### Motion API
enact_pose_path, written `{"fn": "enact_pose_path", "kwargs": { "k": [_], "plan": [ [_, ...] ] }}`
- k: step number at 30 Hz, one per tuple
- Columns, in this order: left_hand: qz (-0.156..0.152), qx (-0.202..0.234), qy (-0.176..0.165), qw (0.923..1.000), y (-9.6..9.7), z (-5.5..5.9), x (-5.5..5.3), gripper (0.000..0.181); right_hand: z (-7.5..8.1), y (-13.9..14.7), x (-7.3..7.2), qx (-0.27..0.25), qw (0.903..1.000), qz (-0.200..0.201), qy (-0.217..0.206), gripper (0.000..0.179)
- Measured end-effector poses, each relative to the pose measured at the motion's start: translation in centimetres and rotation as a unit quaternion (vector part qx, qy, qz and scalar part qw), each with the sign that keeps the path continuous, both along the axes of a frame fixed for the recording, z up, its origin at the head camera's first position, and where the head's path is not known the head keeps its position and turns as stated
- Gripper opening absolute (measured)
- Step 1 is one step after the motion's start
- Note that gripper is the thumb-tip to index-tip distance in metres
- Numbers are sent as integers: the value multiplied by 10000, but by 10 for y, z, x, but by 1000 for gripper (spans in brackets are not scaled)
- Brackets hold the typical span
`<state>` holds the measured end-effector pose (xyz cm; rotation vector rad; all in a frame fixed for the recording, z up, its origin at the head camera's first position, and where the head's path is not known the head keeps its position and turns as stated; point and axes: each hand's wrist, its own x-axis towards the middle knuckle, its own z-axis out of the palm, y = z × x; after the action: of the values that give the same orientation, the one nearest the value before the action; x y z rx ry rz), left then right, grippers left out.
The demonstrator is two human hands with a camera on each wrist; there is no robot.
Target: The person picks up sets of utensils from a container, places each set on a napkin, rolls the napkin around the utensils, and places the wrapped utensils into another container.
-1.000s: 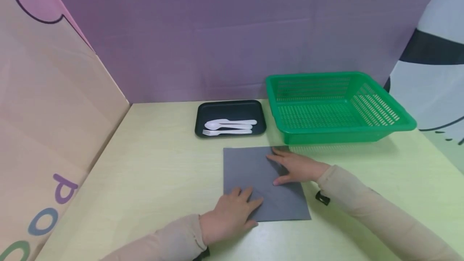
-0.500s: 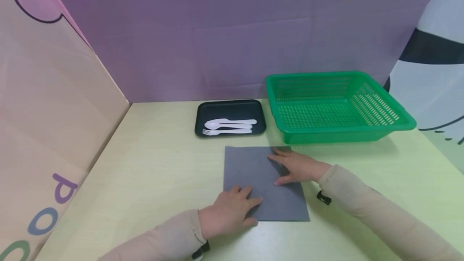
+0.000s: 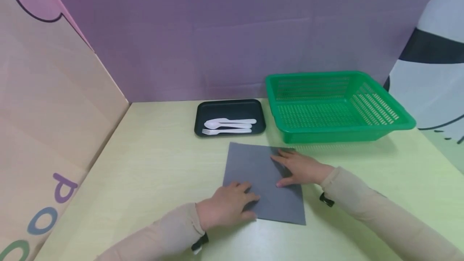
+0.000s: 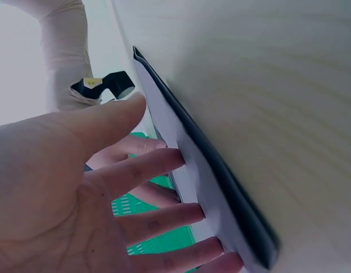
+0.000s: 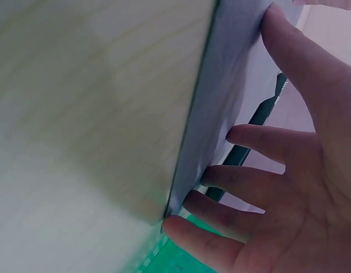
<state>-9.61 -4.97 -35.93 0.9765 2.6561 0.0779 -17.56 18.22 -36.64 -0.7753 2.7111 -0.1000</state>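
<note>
A square grey cloth-like sheet (image 3: 253,168) lies flat on the table, turned slightly askew. My left hand (image 3: 229,205) rests with spread fingertips on its lower left part. On the right part of the sheet, my right hand (image 3: 301,169) presses with fingers spread, the fingertips near the far edge. In the left wrist view, the sheet's edge (image 4: 221,176) shows as a folded layer under the fingertips of the left hand (image 4: 124,187). The right wrist view has the right hand's fingertips touching the sheet (image 5: 221,85) along its side.
Behind the sheet stands a black tray (image 3: 232,110) bearing a white plastic fork (image 3: 228,131), a white spoon (image 3: 214,125) and another white utensil (image 3: 239,121). A green perforated basket (image 3: 340,135) sits at the back right. A purple backdrop (image 3: 203,35) rises behind the table.
The grey sheet has turned slightly clockwise, its far left corner shifting right and away. Both hands have moved a little with it, the right one rightward, the left one slightly up and left.
</note>
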Motion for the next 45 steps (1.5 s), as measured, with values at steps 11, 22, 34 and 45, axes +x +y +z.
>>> {"fn": "enact_pose_path", "kwargs": {
  "k": [11,22,34,45],
  "plan": [
    [-50,258,-109,9996,-5,-1,-10,42,9,2,6,138,9999,-53,-24,87],
    [-274,293,-219,9990,-8,-1,-15,40,13,5,12,108,9999,-40,111,86],
    [-417,427,-267,9979,-13,-2,-20,37,14,6,16,165,9995,63,251,86],
    [-199,137,-21,9997,-14,-1,-15,42,13,7,21,20,9997,-217,72,86]
  ]
}}
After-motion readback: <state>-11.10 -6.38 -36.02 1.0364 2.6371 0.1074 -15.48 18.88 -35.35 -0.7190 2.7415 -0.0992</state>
